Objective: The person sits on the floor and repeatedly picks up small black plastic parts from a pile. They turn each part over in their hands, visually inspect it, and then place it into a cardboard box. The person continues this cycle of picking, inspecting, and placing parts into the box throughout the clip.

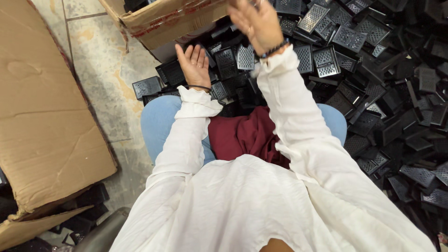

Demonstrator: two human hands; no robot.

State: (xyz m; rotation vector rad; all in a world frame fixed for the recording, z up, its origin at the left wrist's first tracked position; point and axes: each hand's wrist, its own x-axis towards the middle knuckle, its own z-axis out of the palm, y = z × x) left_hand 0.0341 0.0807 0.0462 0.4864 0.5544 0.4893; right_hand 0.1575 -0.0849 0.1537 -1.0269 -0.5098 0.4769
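1. As seen from the head camera looking down, the left hand (195,63) is raised palm-up with fingers spread and loosely curled; it holds nothing and hovers just above the near edge of a heap of black grater parts (364,70).
2. Right hand (255,22): lifted higher, near the top edge of the view, fingers spread open with the back of the hand toward the camera. It is blurred, and no object can be seen in its grasp. It sits just beside the lower edge of a cardboard box (163,18).
3. Wrists: a dark bracelet (275,48) circles the right wrist and a thin dark band (199,87) the left; both arms wear loose white sleeves (289,107).
4. Grater parts: small, black, rectangular plastic frames with perforated metal-grey faces. They lie in disorder on the floor, piled from directly beneath the hands across the whole right side of the view. One piece (146,87) lies apart at the left fringe of the heap, on the tiles.
5. Lap: blue trousers (156,119) and a dark red cloth (242,135) between the knees, touching the near edge of the heap.
6. Surroundings: a stained tiled floor (100,65), and a flattened sheet of cardboard (42,107) lying at the left, with more black pieces (91,198) partly hidden under its lower edge.
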